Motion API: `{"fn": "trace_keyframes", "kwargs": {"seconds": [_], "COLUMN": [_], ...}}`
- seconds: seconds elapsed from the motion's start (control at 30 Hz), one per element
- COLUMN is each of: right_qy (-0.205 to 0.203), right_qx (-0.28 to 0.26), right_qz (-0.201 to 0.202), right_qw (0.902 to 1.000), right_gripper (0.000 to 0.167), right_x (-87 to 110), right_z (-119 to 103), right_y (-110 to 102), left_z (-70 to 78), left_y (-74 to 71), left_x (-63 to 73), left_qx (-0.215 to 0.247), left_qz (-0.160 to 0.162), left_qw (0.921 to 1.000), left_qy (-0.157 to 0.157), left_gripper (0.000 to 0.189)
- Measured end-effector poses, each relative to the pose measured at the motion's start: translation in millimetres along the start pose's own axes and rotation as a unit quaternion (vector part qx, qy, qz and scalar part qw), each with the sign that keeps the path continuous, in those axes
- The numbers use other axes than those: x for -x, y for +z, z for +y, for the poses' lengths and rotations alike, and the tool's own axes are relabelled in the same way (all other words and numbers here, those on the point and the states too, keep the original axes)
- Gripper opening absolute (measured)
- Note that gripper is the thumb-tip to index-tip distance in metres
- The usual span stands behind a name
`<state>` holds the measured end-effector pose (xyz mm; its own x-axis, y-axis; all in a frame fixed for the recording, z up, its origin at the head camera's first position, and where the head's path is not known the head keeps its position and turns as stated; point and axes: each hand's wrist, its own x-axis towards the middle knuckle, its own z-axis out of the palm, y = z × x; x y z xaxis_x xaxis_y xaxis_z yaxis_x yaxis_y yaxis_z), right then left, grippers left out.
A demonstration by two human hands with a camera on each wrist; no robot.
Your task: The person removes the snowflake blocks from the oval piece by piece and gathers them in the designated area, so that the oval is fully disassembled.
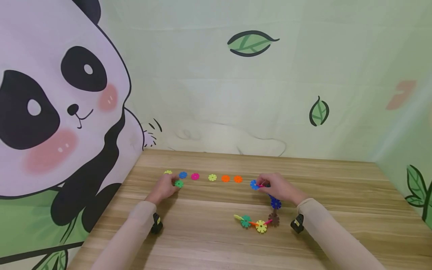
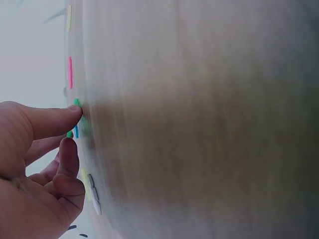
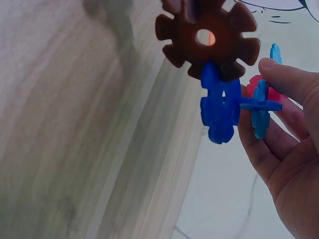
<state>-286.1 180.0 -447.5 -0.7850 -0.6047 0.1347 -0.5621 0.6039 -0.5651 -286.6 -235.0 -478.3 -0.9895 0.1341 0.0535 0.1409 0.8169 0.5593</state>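
At the left of the table, my left hand (image 1: 164, 186) pinches a green notched plastic disc (image 1: 179, 183) between thumb and finger. The thumb covers part of that disc in the left wrist view. My right hand (image 1: 276, 186) grips one end of a chain of interlocked notched discs, at a pink disc (image 3: 273, 89) with a light blue disc (image 1: 254, 184) joined beyond it. From the hand the chain curves toward the front through a dark blue disc (image 1: 276, 203), a brown disc (image 1: 273, 219), a yellow disc (image 1: 261, 226) and a teal disc (image 1: 246, 221).
Loose discs lie in a row along the back of the wooden table (image 1: 202, 240): a blue disc (image 1: 183, 175), a pink disc (image 1: 195, 176), a yellow disc (image 1: 212, 177) and orange discs (image 1: 225, 179). Another yellow disc (image 1: 168, 172) is partly behind the left hand. A panda-printed wall cloth (image 1: 202, 93) borders the table.
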Motion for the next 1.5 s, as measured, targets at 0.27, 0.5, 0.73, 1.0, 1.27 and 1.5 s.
{"fn": "trace_keyframes", "kwargs": {"seconds": [0.27, 0.5, 0.73, 1.0, 1.27, 1.5], "right_qy": [0.003, 0.004, 0.003, 0.000, 0.003, -0.009], "right_qx": [0.000, -0.001, 0.004, 0.008, 0.008, 0.012], "right_qz": [0.003, 0.005, 0.014, 0.014, 0.013, 0.014], "right_qw": [1.0000, 1.0000, 0.9999, 0.9999, 0.9999, 0.9998], "right_gripper": [0.011, 0.012, 0.013, 0.012, 0.013, 0.012], "right_x": [0.1, -1.4, -2.0, -2.8, -2.9, -3.3], "right_z": [-0.4, -1.4, 0.3, -0.5, -2.1, -6.4], "right_y": [-0.5, 0.1, 1.8, 2.4, 2.0, 0.8], "left_z": [9.1, 38.3, 65.1, 91.5, 118.3, 139.3], "left_y": [2.5, 9.0, 22.6, 36.7, 51.0, 60.8], "left_x": [-5.3, -9.9, -15.4, -20.4, -23.7, -22.1], "left_qx": [-0.002, 0.038, 0.052, 0.072, 0.103, 0.136], "left_qz": [0.020, 0.028, -0.005, -0.008, -0.026, -0.051], "left_qw": [0.9995, 0.9985, 0.9978, 0.9952, 0.9912, 0.9849], "left_qy": [-0.024, 0.029, 0.042, 0.065, 0.080, 0.094], "left_gripper": [0.029, 0.024, 0.025, 0.020, 0.021, 0.018]}}
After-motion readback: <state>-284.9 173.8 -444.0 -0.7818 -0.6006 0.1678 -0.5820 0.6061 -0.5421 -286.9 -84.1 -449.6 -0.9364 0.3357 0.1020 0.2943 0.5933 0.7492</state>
